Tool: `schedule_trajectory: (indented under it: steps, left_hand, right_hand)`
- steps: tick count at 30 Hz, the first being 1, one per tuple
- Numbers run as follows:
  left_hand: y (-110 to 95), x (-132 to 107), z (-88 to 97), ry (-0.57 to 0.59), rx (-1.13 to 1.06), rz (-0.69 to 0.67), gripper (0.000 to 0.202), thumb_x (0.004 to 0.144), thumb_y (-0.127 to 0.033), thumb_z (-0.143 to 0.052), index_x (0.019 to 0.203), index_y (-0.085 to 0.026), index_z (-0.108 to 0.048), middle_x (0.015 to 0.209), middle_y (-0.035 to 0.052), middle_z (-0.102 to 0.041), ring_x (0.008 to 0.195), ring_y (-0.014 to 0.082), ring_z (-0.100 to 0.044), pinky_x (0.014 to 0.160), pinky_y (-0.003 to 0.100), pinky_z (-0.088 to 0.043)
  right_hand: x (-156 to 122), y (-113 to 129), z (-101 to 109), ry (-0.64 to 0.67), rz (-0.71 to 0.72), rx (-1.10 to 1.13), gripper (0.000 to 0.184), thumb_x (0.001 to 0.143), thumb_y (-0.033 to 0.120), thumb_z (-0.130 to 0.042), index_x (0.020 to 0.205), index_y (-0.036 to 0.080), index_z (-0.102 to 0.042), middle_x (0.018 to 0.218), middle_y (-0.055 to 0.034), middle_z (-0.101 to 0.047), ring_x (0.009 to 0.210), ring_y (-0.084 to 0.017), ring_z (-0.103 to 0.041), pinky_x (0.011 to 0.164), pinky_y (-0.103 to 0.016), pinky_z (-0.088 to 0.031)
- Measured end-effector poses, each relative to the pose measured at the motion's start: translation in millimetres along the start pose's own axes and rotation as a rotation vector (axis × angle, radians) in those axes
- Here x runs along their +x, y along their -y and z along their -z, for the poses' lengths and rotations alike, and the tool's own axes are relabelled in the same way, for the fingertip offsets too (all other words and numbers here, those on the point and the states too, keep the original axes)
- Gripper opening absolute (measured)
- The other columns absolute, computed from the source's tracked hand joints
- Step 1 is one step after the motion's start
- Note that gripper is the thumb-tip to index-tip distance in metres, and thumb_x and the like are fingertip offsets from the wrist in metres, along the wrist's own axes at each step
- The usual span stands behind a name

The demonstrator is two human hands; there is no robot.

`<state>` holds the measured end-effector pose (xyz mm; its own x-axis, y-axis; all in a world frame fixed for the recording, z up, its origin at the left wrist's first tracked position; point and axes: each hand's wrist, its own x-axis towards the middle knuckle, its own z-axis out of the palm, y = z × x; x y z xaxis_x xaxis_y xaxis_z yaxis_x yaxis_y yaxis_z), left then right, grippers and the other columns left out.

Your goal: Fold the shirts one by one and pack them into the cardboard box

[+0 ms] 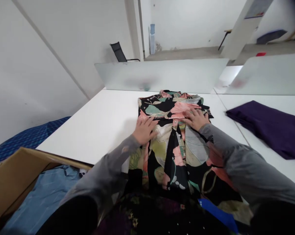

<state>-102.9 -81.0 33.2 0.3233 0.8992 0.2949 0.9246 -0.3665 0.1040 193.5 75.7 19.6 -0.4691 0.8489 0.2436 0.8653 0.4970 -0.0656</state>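
- Standing open at the near left, a cardboard box (17, 174) holds a light-blue garment (55, 181), apparently waiting its turn outside the work in hand.
- Right of the box spreads a white table (93, 120), its left side bare up to the patterned cloth.
- The person's left hand (145, 130) lies palm down, fingers spread, on the left side of that cloth, clamped on nothing (it is slightly blurred).
- At the middle is the patterned garment (159, 143), black with coral, green and cream shapes, running from the far part of the table to its near edge. Its far part seems done: layered into a neat crosswise band. Its near part lies lengthwise, rumpled and loose, so I judge the folding partway along, with that length left to tidy.
- The right hand (196, 118) rests on the band's right side, fingers apart, pressing rather than gripping as far as shows.
- Farther right, well apart from the hands, a dark purple cloth (272, 129) lies in a flat bundle, looking already folded.
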Motion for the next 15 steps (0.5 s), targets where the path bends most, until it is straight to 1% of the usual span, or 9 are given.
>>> schedule_trajectory:
  steps: [2, 3, 4, 6, 7, 9, 12, 13, 15]
  left_hand:
    - [-23.5, -52.0, -2.5, 0.036, 0.01, -0.042, 0.061, 0.094, -0.051, -0.044, 0.145, -0.02, -0.036, 0.154, 0.0108, -0.029, 0.142, 0.0293, -0.022, 0.114, 0.05, -0.022]
    - [-33.0, -76.6, -3.8, 0.04, 0.016, -0.038, 0.059, 0.094, -0.05, -0.043, 0.145, -0.021, -0.037, 0.154, 0.0101, -0.031, 0.142, 0.0292, -0.024, 0.113, 0.05, -0.024]
    - [-40.6, -98.8, -4.5, 0.043, 0.024, -0.042, 0.057, 0.095, -0.048, -0.043, 0.145, -0.022, -0.037, 0.154, 0.0091, -0.032, 0.142, 0.0289, -0.024, 0.114, 0.051, -0.024]
    - [-49.3, -134.5, -3.6, 0.055, 0.031, -0.065, 0.055, 0.096, -0.041, -0.041, 0.147, -0.021, -0.033, 0.155, 0.0092, -0.03, 0.143, 0.0271, -0.025, 0.114, 0.049, -0.025]
    - [-50.4, -148.8, -2.1, 0.057, 0.03, -0.085, 0.055, 0.097, -0.037, -0.04, 0.148, -0.02, -0.03, 0.155, 0.0093, -0.029, 0.143, 0.0256, -0.026, 0.114, 0.047, -0.027]
    - [-46.8, -174.1, 1.7, 0.032, 0.031, -0.121, 0.056, 0.097, -0.029, -0.039, 0.15, -0.018, -0.024, 0.154, 0.0095, -0.031, 0.142, 0.0228, -0.027, 0.115, 0.044, -0.028]
    - [-33.1, -209.8, 3.9, -0.039, 0.084, -0.138, 0.061, 0.094, -0.014, -0.036, 0.152, -0.016, -0.019, 0.152, 0.0095, -0.035, 0.142, 0.0225, -0.027, 0.117, 0.043, -0.027]
    - [-28.1, -220.3, 2.9, -0.053, 0.12, -0.129, 0.062, 0.092, -0.01, -0.035, 0.152, -0.016, -0.019, 0.152, 0.0098, -0.035, 0.143, 0.024, -0.025, 0.117, 0.045, -0.025]
    - [-19.3, -234.8, -1.8, -0.064, 0.198, -0.116, 0.065, 0.088, -0.006, -0.035, 0.151, -0.018, -0.025, 0.153, 0.0102, -0.032, 0.144, 0.0276, -0.022, 0.117, 0.049, -0.023]
  right_hand:
    - [-40.6, 4.9, 4.6, 0.084, 0.089, -0.002, 0.06, 0.092, 0.058, -0.039, 0.144, 0.028, -0.041, 0.153, -0.0099, -0.034, 0.133, -0.039, -0.032, 0.098, -0.07, -0.032]
    - [-61.5, 6.7, 5.7, 0.12, 0.126, -0.004, 0.06, 0.092, 0.058, -0.039, 0.144, 0.029, -0.041, 0.152, -0.0091, -0.034, 0.133, -0.039, -0.033, 0.096, -0.069, -0.034]
    - [-81.5, 7.9, 6.6, 0.137, 0.153, -0.006, 0.06, 0.092, 0.058, -0.038, 0.144, 0.029, -0.041, 0.152, -0.0088, -0.035, 0.134, -0.039, -0.032, 0.096, -0.07, -0.035]
    - [-117.0, 8.8, 11.1, 0.121, 0.205, 0.024, 0.057, 0.093, 0.056, -0.038, 0.143, 0.028, -0.044, 0.151, -0.0096, -0.037, 0.136, -0.038, -0.032, 0.099, -0.069, -0.033]
    - [-132.8, 8.2, 15.7, 0.096, 0.229, 0.073, 0.054, 0.094, 0.053, -0.037, 0.141, 0.027, -0.046, 0.149, -0.0098, -0.04, 0.136, -0.036, -0.034, 0.102, -0.066, -0.032]
    - [-163.6, 4.1, 30.2, 0.023, 0.239, 0.23, 0.049, 0.097, 0.046, -0.033, 0.139, 0.025, -0.049, 0.146, -0.0092, -0.044, 0.135, -0.03, -0.038, 0.109, -0.055, -0.034]
    - [-216.1, -11.1, 56.6, -0.08, 0.149, 0.384, 0.046, 0.098, 0.039, -0.035, 0.141, 0.027, -0.046, 0.145, -0.0054, -0.047, 0.134, -0.023, -0.041, 0.112, -0.041, -0.036]
    - [-235.3, -18.3, 63.4, -0.095, 0.118, 0.379, 0.047, 0.097, 0.038, -0.038, 0.142, 0.028, -0.044, 0.145, -0.0045, -0.046, 0.134, -0.023, -0.041, 0.111, -0.04, -0.037]
    - [-271.9, -33.2, 70.4, -0.053, 0.115, 0.315, 0.053, 0.093, 0.041, -0.047, 0.144, 0.03, -0.04, 0.147, -0.0041, -0.044, 0.135, -0.025, -0.04, 0.111, -0.042, -0.037]
